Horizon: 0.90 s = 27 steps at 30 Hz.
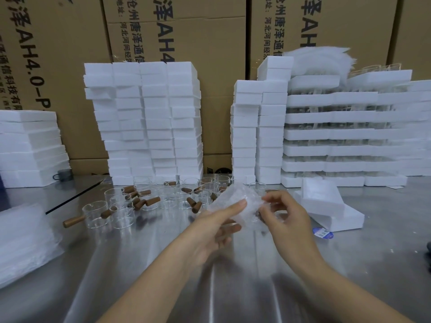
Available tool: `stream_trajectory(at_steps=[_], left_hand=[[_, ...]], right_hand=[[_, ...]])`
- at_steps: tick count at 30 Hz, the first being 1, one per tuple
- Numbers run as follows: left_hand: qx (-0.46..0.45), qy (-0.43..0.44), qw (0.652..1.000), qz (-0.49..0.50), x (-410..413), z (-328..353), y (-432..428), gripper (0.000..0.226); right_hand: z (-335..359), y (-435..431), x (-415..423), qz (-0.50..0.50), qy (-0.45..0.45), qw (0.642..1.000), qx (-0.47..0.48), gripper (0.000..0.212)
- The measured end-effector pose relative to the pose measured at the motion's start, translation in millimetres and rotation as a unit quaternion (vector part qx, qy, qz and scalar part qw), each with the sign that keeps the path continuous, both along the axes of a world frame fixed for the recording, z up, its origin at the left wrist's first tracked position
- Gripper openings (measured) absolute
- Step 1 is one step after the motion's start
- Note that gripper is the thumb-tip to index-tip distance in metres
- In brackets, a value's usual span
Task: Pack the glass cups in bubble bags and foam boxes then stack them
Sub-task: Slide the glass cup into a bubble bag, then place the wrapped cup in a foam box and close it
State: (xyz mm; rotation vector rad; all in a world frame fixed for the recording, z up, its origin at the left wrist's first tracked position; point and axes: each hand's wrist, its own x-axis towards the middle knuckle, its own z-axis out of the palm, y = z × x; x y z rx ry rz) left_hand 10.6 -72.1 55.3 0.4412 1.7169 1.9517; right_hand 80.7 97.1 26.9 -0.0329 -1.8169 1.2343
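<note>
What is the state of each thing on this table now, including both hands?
left hand, grips the bubble bag
right hand, pinches the bubble bag
bubble bag, held above the table; contents unclear
glass cups, standing loose on the table, not bagged
foam box, two pieces, upper one tilted on the lower
foam box stacks, standing at the back of the table

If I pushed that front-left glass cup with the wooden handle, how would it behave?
The glass cup looks thin and clear, so probably fragile. It stands upright on the smooth metal table, so it would likely slide, not roll. Its wooden handle juts sideways, so it may pivot.
</note>
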Motion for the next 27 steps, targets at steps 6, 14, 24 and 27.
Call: stream_trajectory(at_steps=[6,14,24,27], left_hand=[[-0.031,0.053,0.997,-0.050,5.4,-1.2,-0.4,0.072],[-0.047,0.084,0.993,-0.070,6.9,-9.3,4.4,0.046],[0.205,-0.173,0.962,0.047,-17.6,2.7,-8.9,0.067],[0.287,-0.200,0.936,0.032,-22.2,4.1,-13.3,0.067]], right_hand=[[4.3,-0.6,4.2,0.011,-0.036,0.998,0.049,0.034],[6.4,2.2,9.2,0.057,-0.024,0.985,0.159,0.033],[-5.1,111.1,4.0,-0.235,-0.284,0.899,0.239,0.057],[-12.9,127.2,7.1,-0.251,-0.329,0.878,0.239,0.059]])
